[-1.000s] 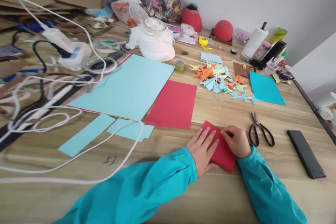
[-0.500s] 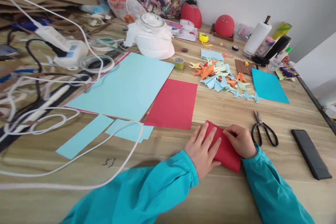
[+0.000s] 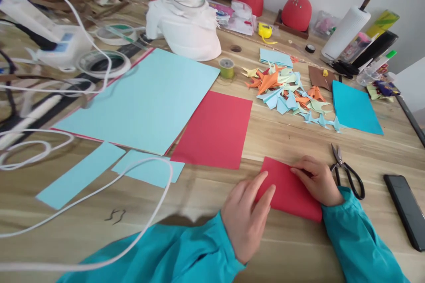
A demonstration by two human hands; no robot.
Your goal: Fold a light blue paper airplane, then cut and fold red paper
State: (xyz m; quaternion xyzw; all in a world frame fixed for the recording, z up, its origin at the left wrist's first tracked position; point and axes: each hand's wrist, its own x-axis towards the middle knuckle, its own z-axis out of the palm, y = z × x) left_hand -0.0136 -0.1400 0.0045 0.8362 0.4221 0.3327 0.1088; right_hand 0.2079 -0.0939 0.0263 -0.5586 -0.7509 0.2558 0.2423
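A folded piece of red paper (image 3: 288, 192) lies on the wooden table in front of me. My left hand (image 3: 247, 216) is over its left edge, fingers stretched and apart, with the fingertips on or just above the paper. At the upper right edge of the paper, my right hand (image 3: 317, 179) pinches it between thumb and fingers. Black-handled scissors (image 3: 345, 170) lie just beyond the right wrist. A flat red sheet (image 3: 214, 130) rests to the upper left of the folded paper.
Large light-blue sheets (image 3: 142, 101) and cut strips (image 3: 81, 174) lie left, crossed partly by a white cable (image 3: 168, 181). Folded paper cranes (image 3: 282, 88) are heaped at the back, near a spool of thread (image 3: 226, 68) and a bright blue sheet (image 3: 357, 108). A phone (image 3: 405, 210) lies right.
My left hand has slid left and drawn its spread fingers back from the middle of the folded red paper. The right hand keeps its pinch at the edge. The view has shifted slightly.
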